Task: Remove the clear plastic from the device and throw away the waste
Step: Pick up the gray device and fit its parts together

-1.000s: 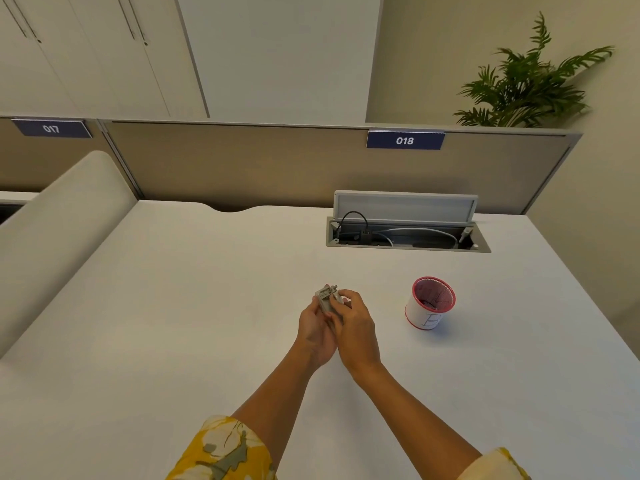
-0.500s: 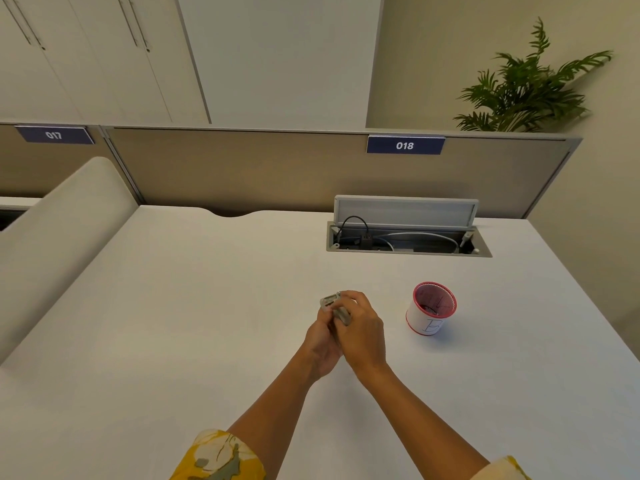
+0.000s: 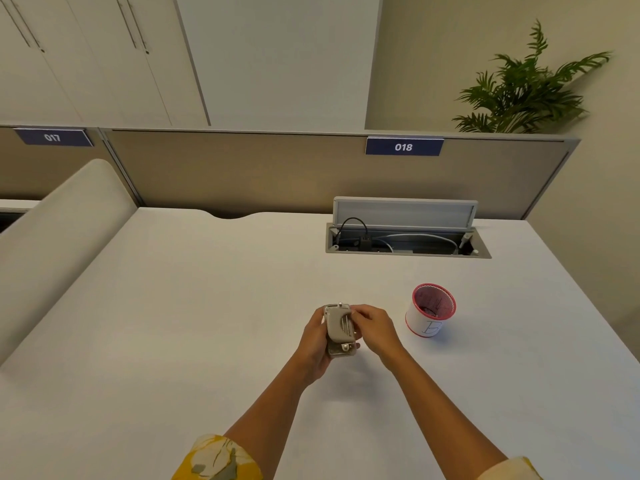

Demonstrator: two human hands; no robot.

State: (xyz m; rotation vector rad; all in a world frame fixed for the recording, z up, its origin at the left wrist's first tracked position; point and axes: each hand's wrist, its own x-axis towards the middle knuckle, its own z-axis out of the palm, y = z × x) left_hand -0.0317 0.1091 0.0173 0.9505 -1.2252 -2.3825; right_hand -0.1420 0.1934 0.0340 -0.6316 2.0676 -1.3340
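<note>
A small grey device point(image 3: 340, 330) with metal fittings at both ends is held upright above the white desk point(image 3: 173, 323). My left hand point(image 3: 313, 344) wraps around its left side and back. My right hand point(image 3: 372, 327) pinches at the upper right edge of the device with thumb and fingertips. The clear plastic is too thin and transparent to make out. A small white cup with a red rim point(image 3: 433, 315) stands on the desk to the right of my hands, with something dark inside.
An open cable hatch point(image 3: 407, 242) with cords is set into the desk at the back right. A beige partition point(image 3: 277, 171) closes the far edge. A padded divider point(image 3: 52, 237) runs along the left. A plant point(image 3: 523, 91) stands behind.
The device has turned from a tilted, mostly covered position to upright and facing me. My right hand has shifted off its front to its upper right edge.
</note>
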